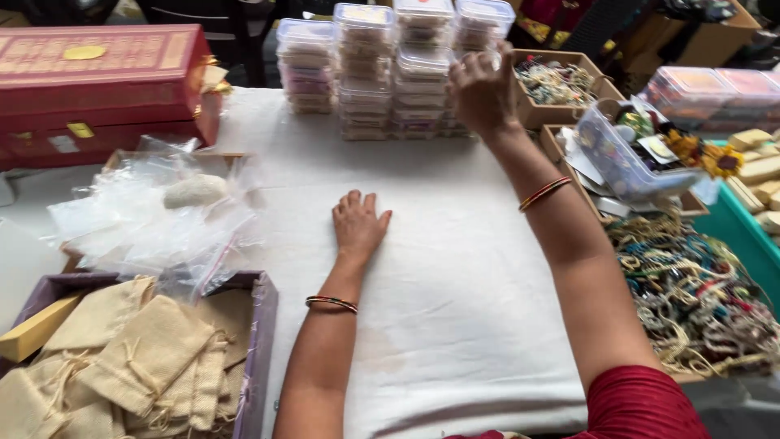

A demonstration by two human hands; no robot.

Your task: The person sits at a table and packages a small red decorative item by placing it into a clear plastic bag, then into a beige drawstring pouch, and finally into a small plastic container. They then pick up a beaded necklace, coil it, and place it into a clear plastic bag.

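Right hand (483,89) reaches a stack of clear boxes (422,69) at the counter's (455,268) far edge — whether its grip has closed, I cannot tell. Left hand (357,225) lies flat, empty. A careless tug could topple the stack — it stands tall.

Left hand (358,224) lies flat, palm down, on the white cloth (455,268), fingers together. Right hand (483,89) is up at the far edge of that cloth, fingers curled against the stacks of clear plastic boxes (382,69). Left of the cloth sits a purple box (262,341) of beige drawstring pouches (146,358), crumpled clear bags (154,215) just beyond. Right of the cloth, a heap of tangled jewellery (691,293).
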